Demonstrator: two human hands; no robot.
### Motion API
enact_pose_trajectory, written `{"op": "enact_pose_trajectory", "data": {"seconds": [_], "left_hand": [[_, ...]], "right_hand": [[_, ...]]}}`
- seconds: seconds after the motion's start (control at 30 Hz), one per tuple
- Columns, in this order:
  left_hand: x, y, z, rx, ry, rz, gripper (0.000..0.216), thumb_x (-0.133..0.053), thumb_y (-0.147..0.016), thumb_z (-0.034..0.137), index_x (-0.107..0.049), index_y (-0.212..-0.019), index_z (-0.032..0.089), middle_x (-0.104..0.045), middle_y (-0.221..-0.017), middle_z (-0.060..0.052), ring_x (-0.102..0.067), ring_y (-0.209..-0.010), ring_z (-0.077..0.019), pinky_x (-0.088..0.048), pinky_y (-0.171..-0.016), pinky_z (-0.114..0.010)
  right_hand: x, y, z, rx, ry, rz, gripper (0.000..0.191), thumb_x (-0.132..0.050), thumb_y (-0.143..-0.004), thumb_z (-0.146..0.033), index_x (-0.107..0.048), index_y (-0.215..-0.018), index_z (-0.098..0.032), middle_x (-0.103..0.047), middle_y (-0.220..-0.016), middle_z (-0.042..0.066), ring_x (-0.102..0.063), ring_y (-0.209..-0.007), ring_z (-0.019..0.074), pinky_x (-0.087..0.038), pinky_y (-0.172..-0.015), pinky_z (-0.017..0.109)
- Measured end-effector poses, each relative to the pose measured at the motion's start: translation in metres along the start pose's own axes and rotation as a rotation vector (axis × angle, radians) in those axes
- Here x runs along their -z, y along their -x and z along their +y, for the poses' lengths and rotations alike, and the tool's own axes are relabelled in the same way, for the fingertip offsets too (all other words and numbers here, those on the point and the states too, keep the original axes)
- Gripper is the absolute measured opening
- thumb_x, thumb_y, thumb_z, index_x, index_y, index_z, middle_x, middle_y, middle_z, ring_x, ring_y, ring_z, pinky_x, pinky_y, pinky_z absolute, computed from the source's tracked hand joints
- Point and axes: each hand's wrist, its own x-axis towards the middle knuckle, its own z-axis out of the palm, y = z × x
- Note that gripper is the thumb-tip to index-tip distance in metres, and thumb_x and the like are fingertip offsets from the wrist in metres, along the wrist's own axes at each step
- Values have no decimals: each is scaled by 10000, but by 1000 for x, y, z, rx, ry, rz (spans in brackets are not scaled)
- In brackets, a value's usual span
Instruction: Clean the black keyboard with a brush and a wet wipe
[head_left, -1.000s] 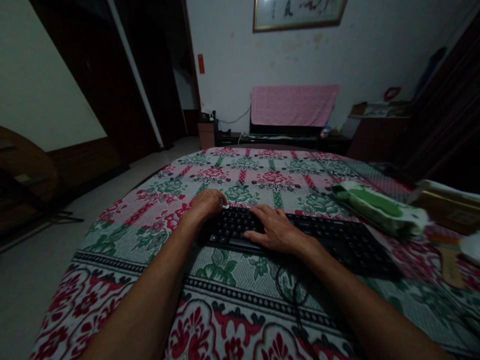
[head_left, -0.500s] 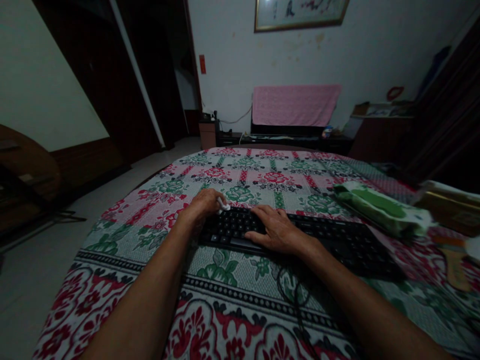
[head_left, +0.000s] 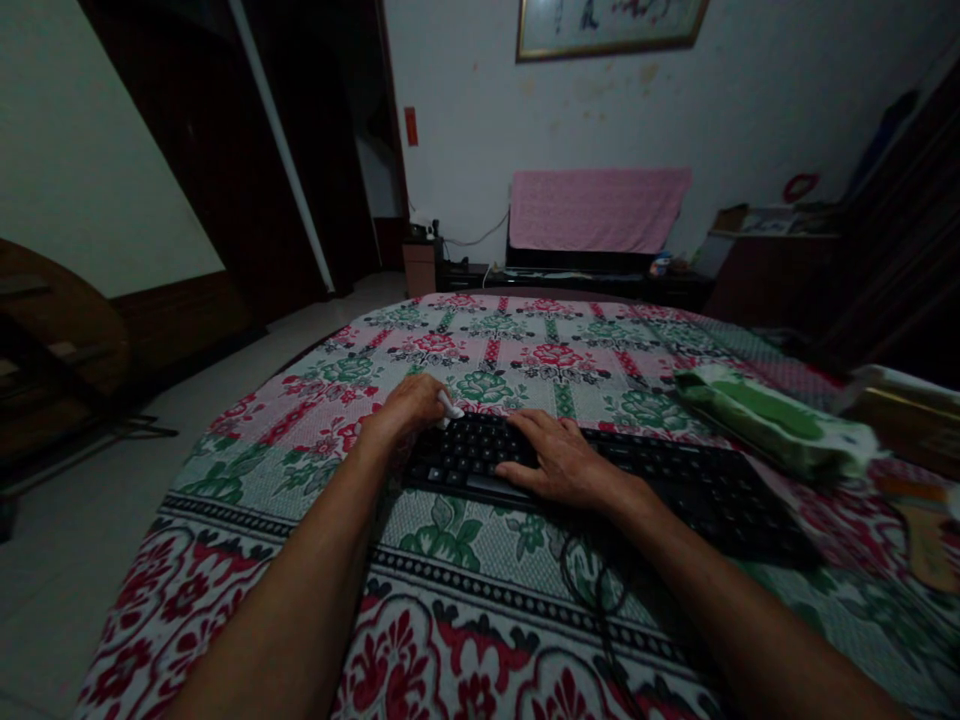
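Observation:
A black keyboard (head_left: 660,480) lies on a bed covered with a red, green and white flowered spread (head_left: 525,360). My left hand (head_left: 405,408) is closed at the keyboard's far left corner, pinching a small white piece (head_left: 450,408) against the keys. My right hand (head_left: 559,455) lies flat on the left half of the keyboard, fingers stretched out, holding it down. The keyboard's dark cable (head_left: 592,590) loops toward me over the spread.
A green and white soft pack (head_left: 765,420) lies right of the keyboard, with a yellowish box (head_left: 900,410) beyond it at the right edge. A pink cloth (head_left: 596,210) covers a low cabinet at the far wall. Bare floor (head_left: 75,560) lies left of the bed.
The white piece in my left hand has come into sight at the keyboard's corner. The view has drifted slightly; my right hand has stayed on the keys.

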Motion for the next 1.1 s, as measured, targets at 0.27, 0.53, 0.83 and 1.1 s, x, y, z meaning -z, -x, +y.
{"op": "enact_pose_trajectory", "data": {"seconds": [0.27,0.53,0.83,1.1], "left_hand": [[4,-2,-3,74,-20,61,356,-511,-707,160,-726,-982,229,-733,-908,-36,-650,-889,-164,-468,-747,-202],[5,-3,-11,132,-75,63,359,-497,-718,134,-704,-1010,167,-713,-981,-106,-643,-933,-208,-472,-801,-265],[5,0,-7,93,-35,2,291,-531,-724,155,-710,-952,176,-720,-923,-93,-646,-918,-193,-470,-783,-248],[9,0,-4,40,-2,12,328,-530,-710,126,-708,-980,184,-723,-906,-65,-649,-866,-173,-471,-747,-240]], "right_hand": [[2,1,-2,-5,-5,-7,653,-504,-817,-601,-432,-1329,-202,-446,-1378,136,-411,-1251,295,-267,-1052,512],[9,3,-2,6,-20,-89,840,-537,-731,-697,-374,-1386,-198,-372,-1438,146,-354,-1292,329,-242,-1071,528],[9,2,2,2,-16,-120,958,-527,-674,-761,-345,-1412,-176,-335,-1460,158,-318,-1318,346,-207,-1089,545],[7,1,1,-3,-20,-105,915,-574,-670,-715,-361,-1403,-210,-355,-1447,148,-341,-1304,356,-217,-1084,551]]}}
